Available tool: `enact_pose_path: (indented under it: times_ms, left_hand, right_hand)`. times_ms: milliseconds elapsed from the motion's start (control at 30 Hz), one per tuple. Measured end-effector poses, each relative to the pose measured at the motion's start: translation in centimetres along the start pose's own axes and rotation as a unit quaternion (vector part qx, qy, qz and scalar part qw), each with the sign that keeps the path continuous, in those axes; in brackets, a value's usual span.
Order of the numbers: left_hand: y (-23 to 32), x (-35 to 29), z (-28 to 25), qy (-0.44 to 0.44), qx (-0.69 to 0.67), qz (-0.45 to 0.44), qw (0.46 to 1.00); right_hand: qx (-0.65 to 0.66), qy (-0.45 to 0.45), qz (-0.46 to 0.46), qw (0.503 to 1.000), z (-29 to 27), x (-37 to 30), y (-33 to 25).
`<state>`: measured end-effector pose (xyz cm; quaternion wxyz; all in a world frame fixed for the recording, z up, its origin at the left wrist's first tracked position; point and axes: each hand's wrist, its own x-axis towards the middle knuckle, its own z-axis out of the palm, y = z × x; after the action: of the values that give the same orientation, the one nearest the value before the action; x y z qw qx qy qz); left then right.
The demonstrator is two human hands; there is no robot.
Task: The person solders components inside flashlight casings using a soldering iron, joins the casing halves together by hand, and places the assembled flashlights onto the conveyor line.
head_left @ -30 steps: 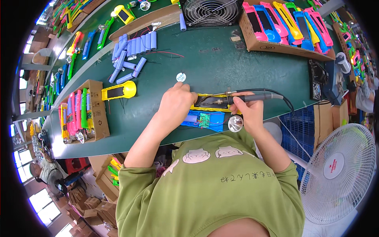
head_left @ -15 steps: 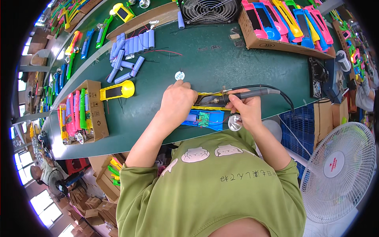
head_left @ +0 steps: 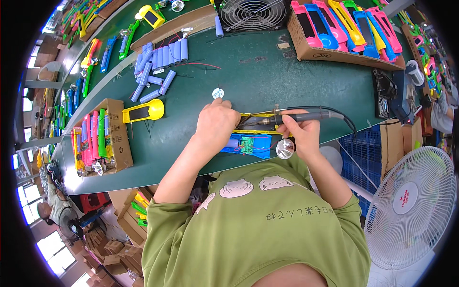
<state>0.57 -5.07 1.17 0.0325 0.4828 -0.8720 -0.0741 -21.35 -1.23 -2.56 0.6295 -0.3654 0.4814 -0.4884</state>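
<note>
My right hand (head_left: pixel 304 136) is closed round the grey handle of a soldering iron (head_left: pixel 313 116), whose tip points left into a long yellow plastic housing (head_left: pixel 260 131). At the left end of that housing are the curled fingers of my left hand (head_left: pixel 217 122); what they pinch is hidden behind the knuckles. Just nearer to me lies a blue housing (head_left: pixel 261 147) with a green circuit board (head_left: pixel 247 144), a purple cell and thin red wires. A round, shiny lamp reflector (head_left: pixel 285 149) sits at its right end, below my right hand.
Purple battery cells (head_left: pixel 167 52) lie in a group at the back left, near a yellow housing with a dark panel (head_left: pixel 143 111). Cardboard boxes of coloured housings stand left (head_left: pixel 119 138) and back right (head_left: pixel 330 55). A metal-grilled fan (head_left: pixel 253 14) stands behind; a white fan (head_left: pixel 411 205) is right.
My right hand and the soldering iron have shifted slightly right, and the iron's tip has drawn back a little from my left fingers. My left hand stays at the yellow housing's left end.
</note>
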Motion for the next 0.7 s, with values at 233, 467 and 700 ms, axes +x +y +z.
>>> enact_pose_path:
  times_ms: [233, 467, 700]
  left_hand:
    - [0.0, 0.0, 0.0, -0.008, 0.003, -0.008, 1.000]
    - [-0.4, 0.5, -0.4, -0.005, 0.018, -0.007, 1.000]
    - [0.1, 0.4, 0.1, -0.045, 0.057, -0.018, 0.997]
  right_hand:
    - [-0.122, 0.055, -0.264, 0.955, -0.7, -2.4, 0.1]
    - [-0.368, -0.018, -0.335, 0.867, -2.3, -1.5, -2.3]
    - [-0.365, -0.034, -0.256, 0.894, -3.0, -1.5, -1.1]
